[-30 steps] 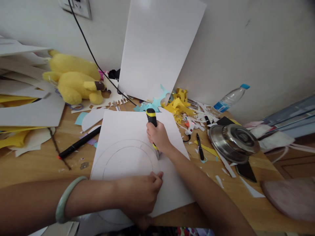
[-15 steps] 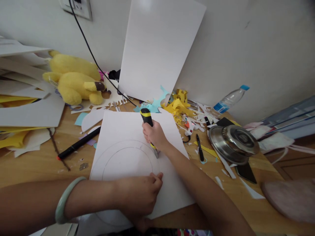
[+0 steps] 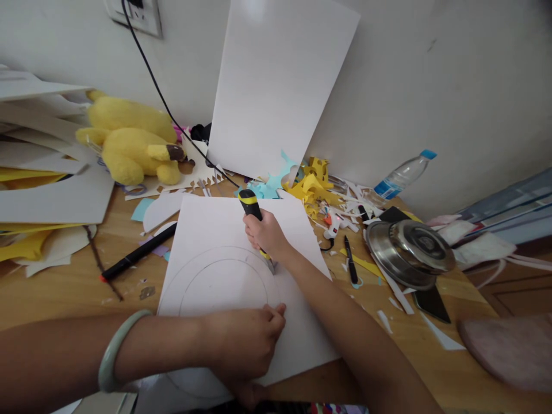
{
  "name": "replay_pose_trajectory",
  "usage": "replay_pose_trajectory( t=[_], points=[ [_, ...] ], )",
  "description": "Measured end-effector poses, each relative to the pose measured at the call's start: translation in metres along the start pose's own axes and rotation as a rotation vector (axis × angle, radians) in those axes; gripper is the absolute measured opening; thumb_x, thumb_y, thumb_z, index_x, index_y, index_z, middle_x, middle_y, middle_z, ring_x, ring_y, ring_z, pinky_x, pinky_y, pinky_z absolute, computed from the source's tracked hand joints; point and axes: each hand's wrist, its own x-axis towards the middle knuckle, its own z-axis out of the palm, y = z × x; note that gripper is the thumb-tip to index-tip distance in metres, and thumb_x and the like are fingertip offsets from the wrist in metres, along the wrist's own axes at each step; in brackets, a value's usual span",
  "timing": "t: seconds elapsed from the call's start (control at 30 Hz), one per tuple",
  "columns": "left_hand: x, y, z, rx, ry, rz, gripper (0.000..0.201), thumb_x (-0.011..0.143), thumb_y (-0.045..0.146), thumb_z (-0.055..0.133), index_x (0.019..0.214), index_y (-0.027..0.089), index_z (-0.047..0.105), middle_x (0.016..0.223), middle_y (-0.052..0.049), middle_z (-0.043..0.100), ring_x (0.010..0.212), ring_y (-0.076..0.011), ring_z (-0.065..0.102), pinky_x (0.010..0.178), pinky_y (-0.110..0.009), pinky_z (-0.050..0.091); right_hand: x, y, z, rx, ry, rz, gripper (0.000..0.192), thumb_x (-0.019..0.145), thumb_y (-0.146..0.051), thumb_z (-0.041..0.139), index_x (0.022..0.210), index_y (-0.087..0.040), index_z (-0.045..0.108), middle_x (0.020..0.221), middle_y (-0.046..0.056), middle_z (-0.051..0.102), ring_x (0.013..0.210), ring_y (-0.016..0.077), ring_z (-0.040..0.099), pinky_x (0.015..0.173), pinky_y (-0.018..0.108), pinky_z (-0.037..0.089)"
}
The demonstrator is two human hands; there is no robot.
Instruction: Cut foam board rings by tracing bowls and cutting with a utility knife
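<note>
A white board (image 3: 308, 328) lies flat in front of me, with two pencilled circles, one inside the other, drawn on it. My right hand (image 3: 264, 233) is closed around a black and yellow utility knife (image 3: 250, 202). The blade points down and meets the board by the outer circle's upper right. Below it, my left hand (image 3: 248, 342) rests on the board across the lower part of the circles. Its fingers are curled and pressed together near the line; whatever they may hold is hidden. A pale green bangle (image 3: 112, 351) circles the left wrist.
A black tube (image 3: 138, 253) and yellow plush toys (image 3: 133, 146) are at left. Paper scraps (image 3: 310, 187) lie behind the board. To the right are a glue gun (image 3: 333, 224), black pen (image 3: 351, 259), upturned steel bowl (image 3: 409, 253) and bottle (image 3: 405, 174). Another board (image 3: 284, 75) leans against the wall.
My right hand and the knife have shifted slightly left, the blade moving a little up and left near the outer circle. My left hand stays in place.
</note>
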Motion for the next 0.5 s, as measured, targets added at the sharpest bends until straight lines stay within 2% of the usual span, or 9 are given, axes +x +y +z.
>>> replay_pose_trajectory(
  t=[0.2,0.37,0.5],
  points=[
    [0.0004,-0.0003,-0.0013,0.042,-0.035,0.034,0.062,0.066,0.064,0.056,0.073,0.004,0.073,0.072,-0.021,0.067,0.082,-0.0342,0.059,0.079,-0.037,0.041,0.0026,-0.0029,0.0031,-0.013,-0.008,-0.007,0.015,0.071,-0.023,0.048,0.061,-0.021,0.036,0.043,-0.009,0.03,0.031,0.0047,0.027,0.028,0.017,0.024],
    [0.0008,-0.0005,-0.0028,0.037,0.005,0.018,0.061,0.065,0.061,0.059,0.077,0.002,0.072,0.076,-0.023,0.067,0.082,-0.033,0.059,0.077,-0.037,0.041,0.006,-0.0032,0.0053,0.005,-0.038,0.009,0.015,0.071,-0.023,0.048,0.061,-0.021,0.036,0.044,-0.009,0.032,0.032,0.0043,0.027,0.028,0.017,0.024],
    [0.0019,-0.0021,-0.0058,0.05,-0.057,0.065,0.059,0.059,0.061,0.064,0.073,0.004,0.072,0.069,-0.02,0.067,0.081,-0.0349,0.059,0.081,-0.039,0.04,0.0091,-0.0024,0.0066,0.014,-0.073,0.007,0.013,0.071,-0.025,0.049,0.064,-0.021,0.038,0.045,-0.009,0.032,0.032,0.0043,0.027,0.028,0.017,0.023]
  ],
)
